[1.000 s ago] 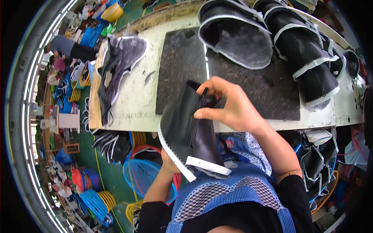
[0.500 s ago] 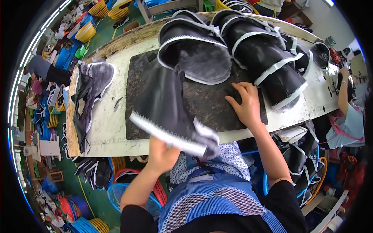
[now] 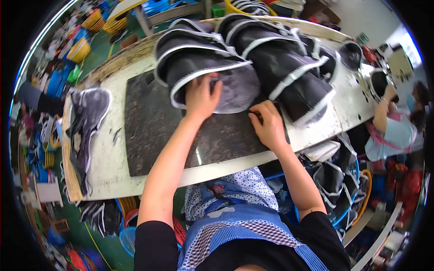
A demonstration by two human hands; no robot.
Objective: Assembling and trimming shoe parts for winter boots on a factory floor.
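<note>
While the left hand [image 3: 202,99] sits at the mouth of the front black, white-edged piece [image 3: 194,62], near twelve o'clock on the dark mat [image 3: 167,147], its grip lies half curled over the grey lining [image 3: 239,86]; whether it pinches anything is unclear. At three o'clock, the right hand [image 3: 271,126] has a bent grip, and I cannot tell if it holds something. Another black stack [image 3: 312,92] lies toward two o'clock on the white counter [image 3: 106,176].

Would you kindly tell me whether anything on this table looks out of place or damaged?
One crumpled dark piece lies at the left end of the table, apart from the overlapping rows of black pieces, so it looks stray. A small dark scrap lies near it, and the table is smudged.
</note>
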